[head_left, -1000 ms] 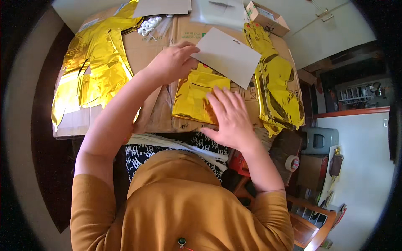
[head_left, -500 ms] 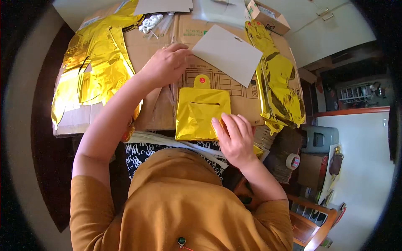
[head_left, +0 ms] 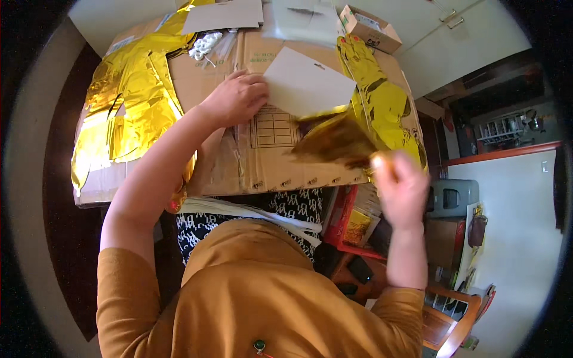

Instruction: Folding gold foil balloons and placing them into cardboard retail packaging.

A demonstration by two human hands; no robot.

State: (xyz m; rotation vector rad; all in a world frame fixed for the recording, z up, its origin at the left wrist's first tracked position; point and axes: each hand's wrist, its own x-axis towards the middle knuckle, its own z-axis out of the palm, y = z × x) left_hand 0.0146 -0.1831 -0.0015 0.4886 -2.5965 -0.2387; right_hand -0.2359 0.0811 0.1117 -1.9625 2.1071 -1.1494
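A shiny gold foil balloon piece (head_left: 337, 138), smeared by motion, hangs above the cardboard box from my right hand (head_left: 401, 185), which grips its right end. Behind the piece lies a pale grey card (head_left: 310, 80) with a small hanging slot; the foil covers part of its lower edge. My left hand (head_left: 240, 98) rests at the card's left corner. Its fingers are bent together against that edge, and the fingertips are partly hidden.
The big cardboard box (head_left: 268, 164) serves as the work surface. Gold foil balloons (head_left: 134, 104) lie at left, and more gold foil (head_left: 385, 101) at right. White cord (head_left: 205, 45), grey cards (head_left: 224, 16) and a small carton (head_left: 371, 28) sit at the back. A red box (head_left: 341, 230) stands below right.
My right hand has lifted the gold foil piece off the cardboard and swung it up and right. My left hand has hardly moved beside the card.
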